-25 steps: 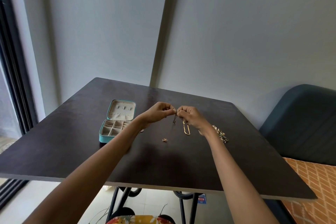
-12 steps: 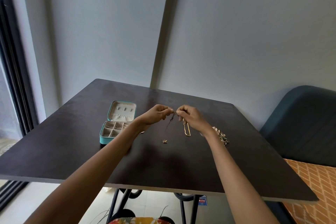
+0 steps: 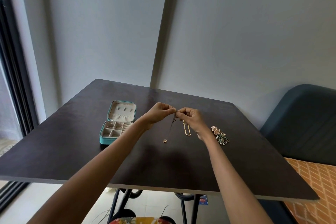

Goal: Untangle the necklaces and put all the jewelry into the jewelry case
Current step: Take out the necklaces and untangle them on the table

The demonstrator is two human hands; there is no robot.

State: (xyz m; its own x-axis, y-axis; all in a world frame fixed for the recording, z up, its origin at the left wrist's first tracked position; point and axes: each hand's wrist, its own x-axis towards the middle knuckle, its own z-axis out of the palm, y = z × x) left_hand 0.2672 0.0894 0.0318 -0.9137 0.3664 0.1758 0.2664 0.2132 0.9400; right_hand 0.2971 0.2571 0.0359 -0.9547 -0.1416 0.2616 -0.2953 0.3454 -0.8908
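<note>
Dark table [image 3: 72, 151], grey wall [image 3: 236, 32]

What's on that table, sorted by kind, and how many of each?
Jewelry case, open: 1
Chains pinched between the left hand and right hand: 2, a thin dark chain and a gold chain
Small loose pendant: 1
Heap of mixed jewelry: 1, pieces uncountable
Total: 5
</note>
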